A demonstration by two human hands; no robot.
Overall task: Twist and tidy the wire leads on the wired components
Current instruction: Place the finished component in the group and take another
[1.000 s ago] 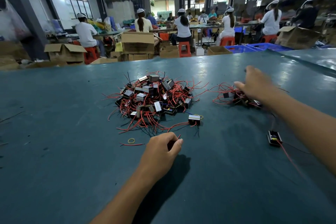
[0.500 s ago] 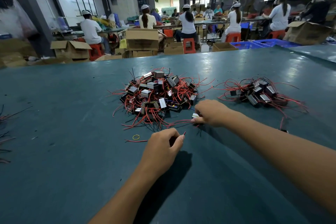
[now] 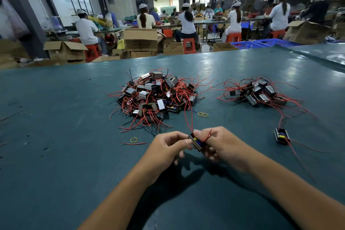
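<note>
Between both hands — left hand (image 3: 169, 147), right hand (image 3: 220, 144) — a pinched wired component (image 3: 196, 142), red leads (image 3: 187, 117) trailing upward.

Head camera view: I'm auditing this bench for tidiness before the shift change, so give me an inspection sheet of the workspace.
Surface: dark green table, glossy, with wire scraps at the left edge.
Job's things: one component held in both hands; large pile at centre; smaller pile to the right; single component lying apart at the right.
Clutter: loose rubber bands and; cut red wire piece.
Grippers: left hand and right hand both grip the held component.
Cables: red leads rise from the held component towards the large pile.
Surroundings: seated workers, cardboard boxes, blue crates.
</note>
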